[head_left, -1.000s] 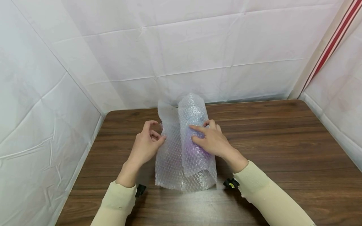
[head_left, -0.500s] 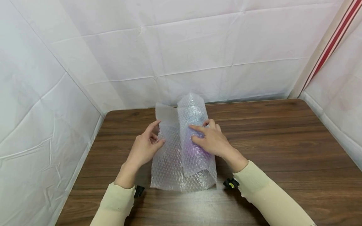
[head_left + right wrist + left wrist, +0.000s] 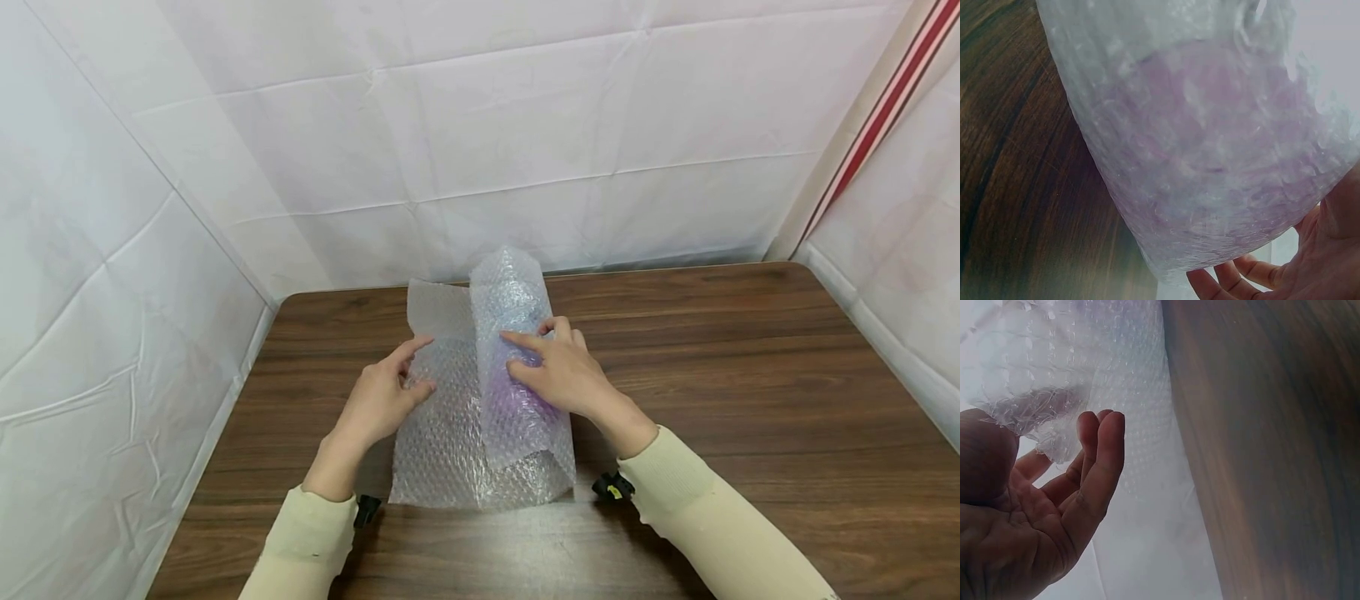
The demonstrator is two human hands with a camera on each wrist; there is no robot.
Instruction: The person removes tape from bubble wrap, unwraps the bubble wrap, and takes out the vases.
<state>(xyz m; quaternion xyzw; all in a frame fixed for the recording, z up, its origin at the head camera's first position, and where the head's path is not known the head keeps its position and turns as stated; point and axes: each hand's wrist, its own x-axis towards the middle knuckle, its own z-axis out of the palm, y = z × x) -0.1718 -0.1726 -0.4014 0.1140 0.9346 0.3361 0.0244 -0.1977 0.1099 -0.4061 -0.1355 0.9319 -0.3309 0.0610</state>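
While the right hand (image 3: 570, 375) grips the part-wrapped purple object (image 3: 512, 402), the relaxed, parted left hand (image 3: 377, 397) rests at a still-loose bubble-wrap flap (image 3: 442, 450).

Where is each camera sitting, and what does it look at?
Head: on the person's head, looking forward and down at the bubble wrap on the table; left hand, right hand and pale sleeves show.
Left wrist: on that wrist, looking past the palm at the wrap's edge; only the left hand shows.
Right wrist: on that wrist, looking at something purplish through the wrap; part of the right hand shows.
Shared: head and right wrist both see the purple.
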